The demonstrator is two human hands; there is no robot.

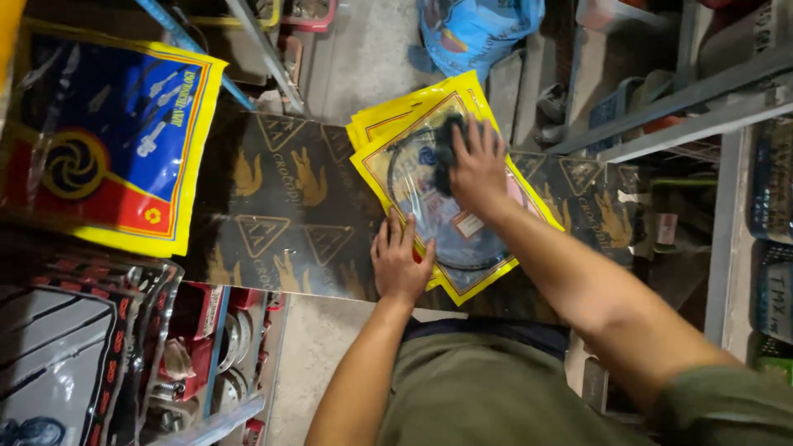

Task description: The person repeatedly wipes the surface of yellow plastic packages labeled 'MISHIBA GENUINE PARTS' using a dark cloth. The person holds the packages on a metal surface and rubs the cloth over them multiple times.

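Yellow packets (446, 206) hold coiled cable; right hand (477, 169) fingers clutch dark cloth (447, 149); left hand (399, 264) fingers lie flat.

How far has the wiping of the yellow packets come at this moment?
Done: nothing shows which packets are finished. In hand: the right hand presses a dark cloth on the top yellow packet, while the left hand steadies its lower edge on the dark board. Left: more yellow packets lie beneath it, and a larger blue-and-yellow packet lies apart, untouched.

dark cloth (447, 153) half hidden, lower packets covered
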